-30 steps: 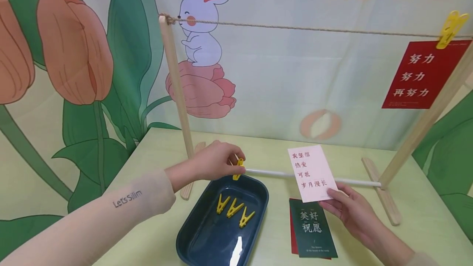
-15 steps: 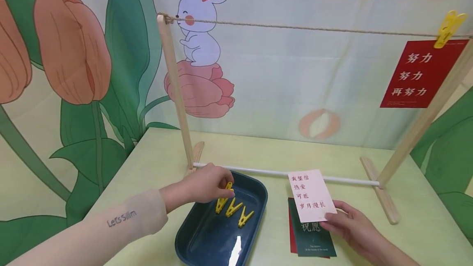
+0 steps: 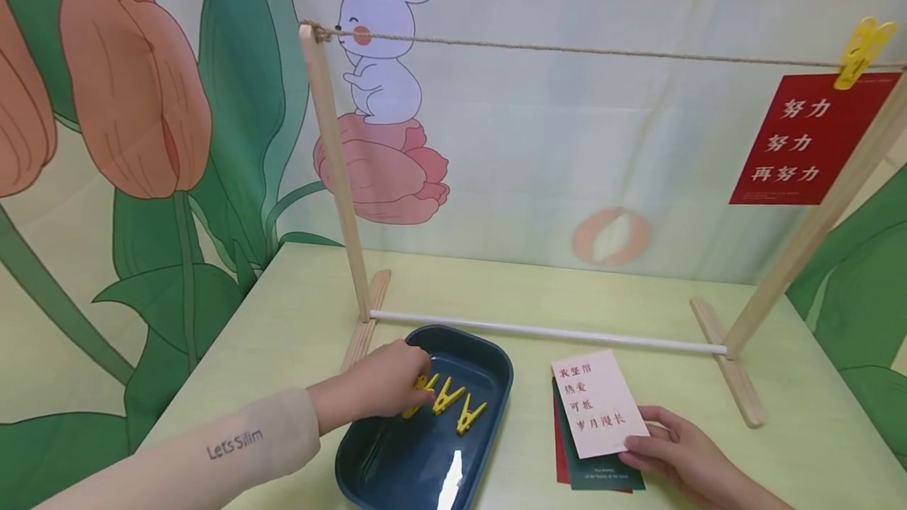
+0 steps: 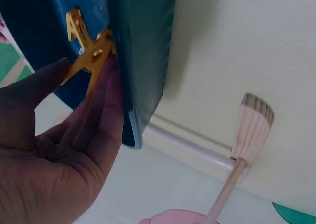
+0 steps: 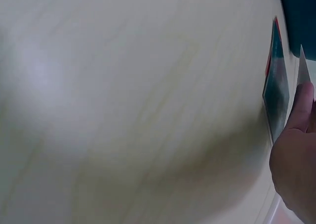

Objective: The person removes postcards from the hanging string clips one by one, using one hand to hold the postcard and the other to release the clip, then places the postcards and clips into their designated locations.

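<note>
My left hand (image 3: 379, 384) is down inside the dark blue tray (image 3: 496, 360), at its left side. Between thumb and fingers it pinches a yellow clothespin (image 4: 94, 58), which the left wrist view shows with its legs spread. More yellow clothespins (image 3: 448, 397) lie on the tray bottom beside the fingers. My right hand (image 3: 680, 451) pinches a pale pink card (image 3: 595, 404) with red characters by its lower right corner. Partly hidden under that card lie a dark green card (image 3: 612, 476) and a red card (image 3: 561, 447).
Behind the tray stands a wooden frame (image 3: 333, 171) with a white crossbar (image 3: 546, 331) and a twine line (image 3: 567, 49). A red card (image 3: 808, 140) hangs at the line's right end from a yellow clothespin (image 3: 860, 53). A printed backdrop rises behind the table (image 3: 283, 321).
My left hand has come down from above the tray's far rim into the tray with the clothespin. My right hand has lowered the pink card over the green one.
</note>
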Demonstrator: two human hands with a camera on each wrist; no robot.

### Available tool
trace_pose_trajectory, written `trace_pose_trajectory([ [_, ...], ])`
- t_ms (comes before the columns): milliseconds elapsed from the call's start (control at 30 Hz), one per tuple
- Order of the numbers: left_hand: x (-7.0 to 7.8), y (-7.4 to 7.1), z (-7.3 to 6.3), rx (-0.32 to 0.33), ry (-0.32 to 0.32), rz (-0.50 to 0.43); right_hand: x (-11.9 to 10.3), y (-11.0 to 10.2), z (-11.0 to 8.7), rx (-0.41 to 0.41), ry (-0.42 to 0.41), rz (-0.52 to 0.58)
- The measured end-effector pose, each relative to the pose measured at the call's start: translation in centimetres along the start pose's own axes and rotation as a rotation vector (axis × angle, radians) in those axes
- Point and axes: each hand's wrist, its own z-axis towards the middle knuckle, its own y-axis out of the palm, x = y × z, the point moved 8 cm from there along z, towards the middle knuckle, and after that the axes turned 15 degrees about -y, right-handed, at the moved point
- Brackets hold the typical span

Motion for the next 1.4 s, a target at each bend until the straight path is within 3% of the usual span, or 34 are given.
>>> trace_pose_trajectory([
  [233,-0.2,1.3,-0.6,-0.001,-0.013,0.036,0.3,-0.2,-0.8,-0.054,-0.007,-0.066],
  [467,-0.2,2.2,-1.0,-0.022,-0.031,0.082,0.5,-1.4,-0.4,0.107,0.106,-0.317],
  [567,-0.2,2.3,-1.1,-0.009,-0.037,0.092,0.0,-1.4,-0.2,0.045,0.065,-0.400],
  [667,-0.1,2.1,-1.2,0.014,-0.036,0.090,-0.6,-1.0,-0.1,-0.060,-0.016,-0.418],
  [800,-0.1,2.0,-1.2,0.025,-0.047,0.089,-1.3,-0.6,-0.1,-0.115,-0.081,-0.400],
  [1233,0.0,3.1,-1.4,0.016,-0.112,0.199,-1.5,-0.2,-0.8,-0.210,-0.121,-0.450],
  [1400,-0.1,3.6,-1.2,0.046,-0.112,0.250,-1.2,-0.3,-0.9,-0.224,-0.109,-0.474],
])
